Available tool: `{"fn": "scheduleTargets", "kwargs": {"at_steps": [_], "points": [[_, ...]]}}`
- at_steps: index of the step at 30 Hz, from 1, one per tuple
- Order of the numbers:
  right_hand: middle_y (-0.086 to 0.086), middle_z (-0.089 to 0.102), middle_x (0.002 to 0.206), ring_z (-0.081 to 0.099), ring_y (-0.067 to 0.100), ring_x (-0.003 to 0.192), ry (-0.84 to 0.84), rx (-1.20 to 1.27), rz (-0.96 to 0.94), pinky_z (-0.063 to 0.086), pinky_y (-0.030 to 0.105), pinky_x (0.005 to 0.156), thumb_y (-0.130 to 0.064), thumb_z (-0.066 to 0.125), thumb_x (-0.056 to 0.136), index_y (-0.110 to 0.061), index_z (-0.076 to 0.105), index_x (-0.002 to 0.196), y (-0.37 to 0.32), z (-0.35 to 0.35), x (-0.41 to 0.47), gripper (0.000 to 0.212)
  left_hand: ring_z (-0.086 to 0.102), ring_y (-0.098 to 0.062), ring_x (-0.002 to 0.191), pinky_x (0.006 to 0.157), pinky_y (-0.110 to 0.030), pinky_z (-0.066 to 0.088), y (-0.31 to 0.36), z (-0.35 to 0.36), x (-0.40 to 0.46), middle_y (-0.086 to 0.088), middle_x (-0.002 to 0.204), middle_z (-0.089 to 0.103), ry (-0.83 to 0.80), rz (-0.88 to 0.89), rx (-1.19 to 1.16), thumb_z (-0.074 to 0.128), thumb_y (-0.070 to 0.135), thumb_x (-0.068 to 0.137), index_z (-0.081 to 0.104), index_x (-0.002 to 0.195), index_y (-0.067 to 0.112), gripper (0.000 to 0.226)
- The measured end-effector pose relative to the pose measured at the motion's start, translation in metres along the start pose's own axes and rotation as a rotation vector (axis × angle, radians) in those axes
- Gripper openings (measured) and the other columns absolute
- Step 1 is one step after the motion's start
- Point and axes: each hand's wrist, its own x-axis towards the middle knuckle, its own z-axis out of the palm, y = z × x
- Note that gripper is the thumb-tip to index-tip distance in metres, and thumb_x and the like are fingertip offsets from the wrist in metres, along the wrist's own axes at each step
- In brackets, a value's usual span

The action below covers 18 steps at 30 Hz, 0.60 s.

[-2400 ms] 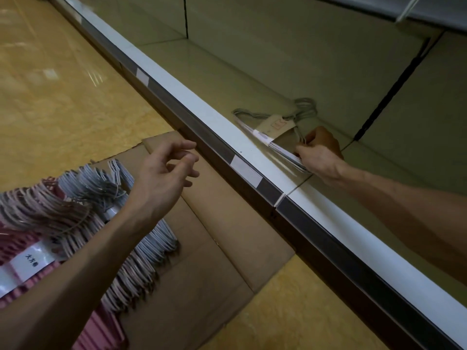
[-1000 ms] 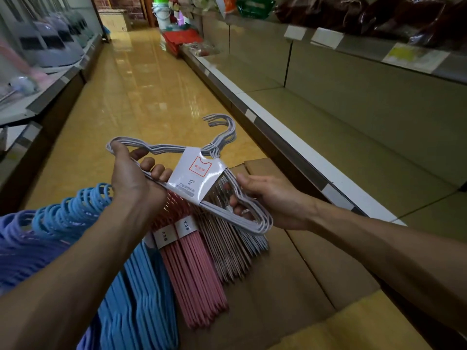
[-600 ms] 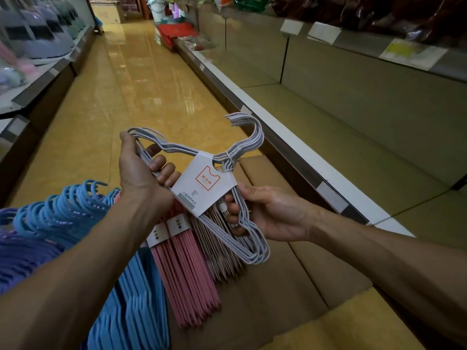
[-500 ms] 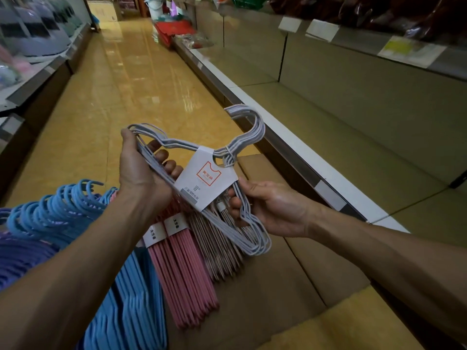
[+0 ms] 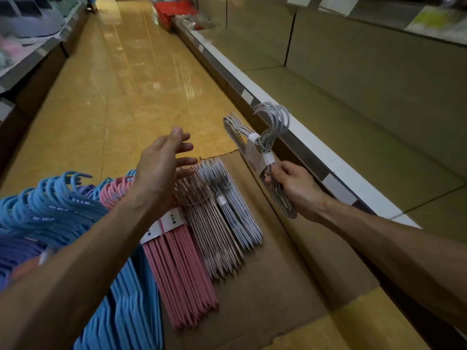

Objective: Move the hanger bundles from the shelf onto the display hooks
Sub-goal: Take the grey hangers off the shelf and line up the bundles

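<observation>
Grey hanger bundle gripped by right hand fingers, left hand fingers spread, empty

Flattened brown cardboard lies on the glossy yellow floor of the aisle. A red basket stands on the floor at the far end, blurred. On the left, a second shelving run carries pale rounded goods, too blurred to identify. Upper right: white price labels and one yellow-green label on a shelf edge
</observation>
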Motion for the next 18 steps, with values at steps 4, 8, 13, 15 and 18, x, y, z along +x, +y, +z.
{"fn": "scheduleTargets", "kwargs": {"at_steps": [4, 8, 13, 15, 18], "points": [[0.008, 0.069, 0.097, 0.062, 0.026, 0.095, 0.034, -0.083, 0.076, 0.048, 0.037, 0.086, -0.025, 0.048, 0.104, -0.011, 0.067, 0.097, 0.022, 0.014, 0.013, 0.025, 0.065, -0.019, 0.089, 0.073, -0.03, 0.052, -0.008, 0.003, 0.001, -0.003, 0.105, 0.065, -0.014, 0.028, -0.021, 0.044, 0.037, 0.105, 0.066, 0.109, 0.017, 0.029], [0.014, 0.069, 0.101, 0.064, 0.035, 0.102, 0.016, -0.173, 0.126, 0.053, 0.051, 0.094, -0.026, 0.051, 0.103, -0.017, 0.067, 0.093, 0.045, 0.028, 0.025, 0.021, 0.065, -0.019, 0.084, 0.068, -0.027, 0.052, -0.02, 0.0, 0.005, 0.0, 0.095, 0.066, -0.04, 0.041, -0.017, 0.047, 0.035, 0.104, 0.068, 0.106, 0.017, 0.028], [0.003, 0.065, 0.094, 0.059, 0.015, 0.084, 0.015, -0.208, 0.111, 0.047, 0.023, 0.067, -0.022, 0.05, 0.103, -0.012, 0.065, 0.106, 0.064, 0.051, 0.028, 0.018, 0.064, -0.014, 0.071, 0.058, -0.022, 0.053, -0.035, -0.004, 0.008, -0.002, 0.087, 0.064, -0.042, 0.036, -0.046, 0.046, 0.028, 0.105, 0.066, 0.105, 0.011, 0.026], [0.004, 0.066, 0.095, 0.061, 0.018, 0.086, 0.015, -0.232, 0.117, 0.05, 0.024, 0.069, -0.02, 0.051, 0.103, -0.01, 0.066, 0.106, 0.069, 0.059, 0.028, 0.019, 0.064, -0.014, 0.068, 0.057, -0.023, 0.053, -0.037, -0.006, 0.009, -0.002, 0.084, 0.062, -0.044, 0.037, -0.073, 0.046, 0.026, 0.105, 0.064, 0.105, 0.009, 0.025], [0.011, 0.069, 0.097, 0.065, 0.03, 0.095, 0.009, -0.253, 0.139, 0.056, 0.042, 0.084, -0.022, 0.051, 0.102, -0.01, 0.066, 0.101, 0.074, 0.066, 0.028, 0.019, 0.063, -0.014, 0.068, 0.058, -0.024, 0.053, -0.038, -0.007, 0.009, -0.002, 0.084, 0.062, -0.046, 0.037, -0.083, 0.045, 0.025, 0.106, 0.064, 0.106, 0.008, 0.025]]}}
